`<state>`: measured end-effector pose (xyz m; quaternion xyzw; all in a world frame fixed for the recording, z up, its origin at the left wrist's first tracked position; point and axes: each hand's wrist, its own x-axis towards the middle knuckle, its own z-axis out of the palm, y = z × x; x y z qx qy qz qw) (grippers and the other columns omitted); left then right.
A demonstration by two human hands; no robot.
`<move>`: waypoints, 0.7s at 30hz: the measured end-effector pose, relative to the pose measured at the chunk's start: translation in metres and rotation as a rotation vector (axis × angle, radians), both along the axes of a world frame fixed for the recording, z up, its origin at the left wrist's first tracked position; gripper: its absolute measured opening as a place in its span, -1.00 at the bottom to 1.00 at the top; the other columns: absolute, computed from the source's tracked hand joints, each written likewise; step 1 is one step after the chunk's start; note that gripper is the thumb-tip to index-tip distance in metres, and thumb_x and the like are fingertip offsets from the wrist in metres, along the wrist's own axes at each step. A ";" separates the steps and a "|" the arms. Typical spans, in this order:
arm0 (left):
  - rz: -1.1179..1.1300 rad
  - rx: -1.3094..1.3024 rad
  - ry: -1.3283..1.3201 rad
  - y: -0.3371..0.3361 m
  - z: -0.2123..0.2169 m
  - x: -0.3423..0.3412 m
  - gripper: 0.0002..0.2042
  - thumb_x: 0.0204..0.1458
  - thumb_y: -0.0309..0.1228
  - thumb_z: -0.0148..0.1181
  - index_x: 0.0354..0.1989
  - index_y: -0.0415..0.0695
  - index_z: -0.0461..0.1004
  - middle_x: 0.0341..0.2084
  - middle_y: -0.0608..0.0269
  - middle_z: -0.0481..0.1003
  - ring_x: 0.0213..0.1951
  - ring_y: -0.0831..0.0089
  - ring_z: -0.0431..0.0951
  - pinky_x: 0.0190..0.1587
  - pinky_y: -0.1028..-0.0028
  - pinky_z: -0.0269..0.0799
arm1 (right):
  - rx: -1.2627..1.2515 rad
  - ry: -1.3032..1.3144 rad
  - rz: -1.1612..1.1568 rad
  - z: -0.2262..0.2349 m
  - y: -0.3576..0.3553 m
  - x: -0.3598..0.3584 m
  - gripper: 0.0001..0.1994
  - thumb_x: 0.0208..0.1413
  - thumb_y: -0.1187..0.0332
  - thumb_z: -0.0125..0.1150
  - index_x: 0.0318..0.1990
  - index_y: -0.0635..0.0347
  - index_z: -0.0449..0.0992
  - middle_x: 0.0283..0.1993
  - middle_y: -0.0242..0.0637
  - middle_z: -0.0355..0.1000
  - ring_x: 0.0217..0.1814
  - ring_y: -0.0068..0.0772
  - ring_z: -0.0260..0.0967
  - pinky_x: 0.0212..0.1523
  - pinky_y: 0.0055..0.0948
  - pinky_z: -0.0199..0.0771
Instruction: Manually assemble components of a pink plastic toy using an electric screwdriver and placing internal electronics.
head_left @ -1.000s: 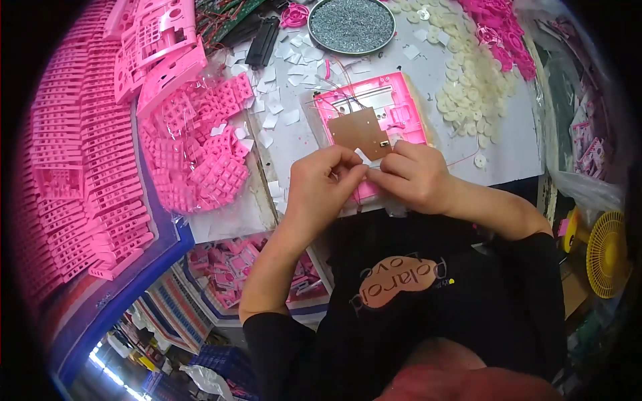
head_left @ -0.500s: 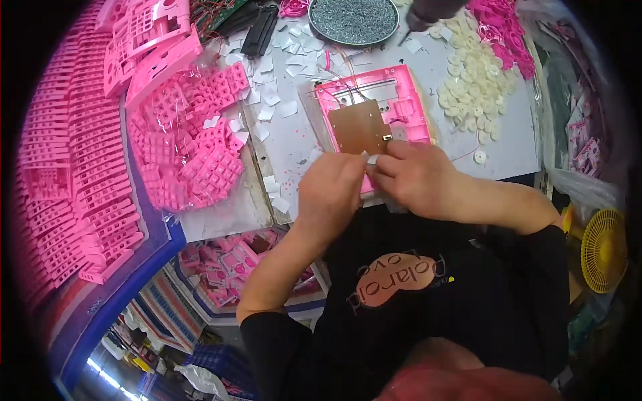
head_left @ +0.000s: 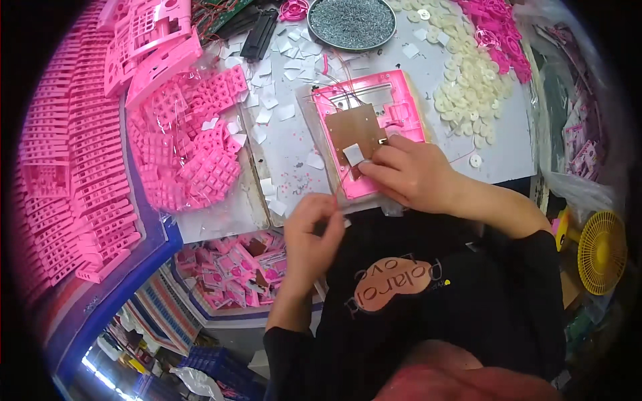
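Since the earlier frame the left hand point(head_left: 313, 230) has drawn back from the work toward the table edge, fingers pinched shut on what looks like a thin pale scrap; what it is cannot be told. Right hand point(head_left: 409, 172) now presses a small white square pad point(head_left: 353, 154) onto the brown circuit board point(head_left: 356, 129), fingertips closed on the pad's edge. Board sits in a pink plastic housing point(head_left: 372, 134) lying flat at mid-table, thin wires running from its top. White paper squares point(head_left: 277, 107) lie scattered just left. Pink keypad grids point(head_left: 194, 140) are heaped further left; a round tray of screws point(head_left: 352, 21) stands beyond; cream discs point(head_left: 465, 87) lie to the right.
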<state>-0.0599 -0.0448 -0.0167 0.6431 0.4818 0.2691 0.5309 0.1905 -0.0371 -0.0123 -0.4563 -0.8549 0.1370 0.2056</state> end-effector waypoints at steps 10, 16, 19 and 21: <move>0.073 -0.486 -0.631 0.066 0.008 0.020 -0.78 0.25 -0.44 0.04 -0.30 -0.35 0.54 -0.24 0.07 0.59 -0.41 0.56 0.48 -0.36 0.58 0.37 | -0.102 -0.162 0.051 0.009 -0.005 -0.011 -0.60 0.05 0.26 0.26 0.08 0.09 0.54 -0.19 -0.33 0.34 -0.12 -0.28 0.37 -0.29 -0.33 0.50; 0.137 -0.309 -0.384 0.072 0.001 0.014 -0.83 0.21 -0.38 0.16 -0.33 -0.24 0.47 -0.50 0.14 0.54 -0.54 0.55 0.46 -0.50 0.56 0.34 | -0.222 -0.058 0.079 0.016 -0.001 -0.003 -0.59 0.08 0.19 0.32 0.07 0.11 0.56 -0.17 -0.30 0.33 -0.09 -0.25 0.34 -0.23 -0.32 0.48; 0.020 -0.033 0.014 0.073 0.010 0.019 -0.89 0.15 -0.42 0.24 -0.29 -0.20 0.52 -0.56 0.26 0.52 -0.59 0.58 0.43 -0.52 0.53 0.32 | -0.175 -0.037 0.086 0.015 -0.004 -0.002 -0.61 0.05 0.23 0.34 0.04 0.11 0.57 -0.17 -0.29 0.34 -0.08 -0.24 0.34 -0.19 -0.31 0.48; -0.139 0.200 0.314 0.073 0.023 0.035 -0.91 0.10 -0.44 0.30 -0.27 -0.15 0.55 -0.59 0.31 0.50 -0.60 0.57 0.43 -0.52 0.50 0.32 | -0.161 -0.022 0.094 0.012 -0.004 -0.002 -0.62 0.03 0.25 0.35 0.03 0.12 0.57 -0.17 -0.29 0.35 -0.07 -0.23 0.35 -0.17 -0.31 0.47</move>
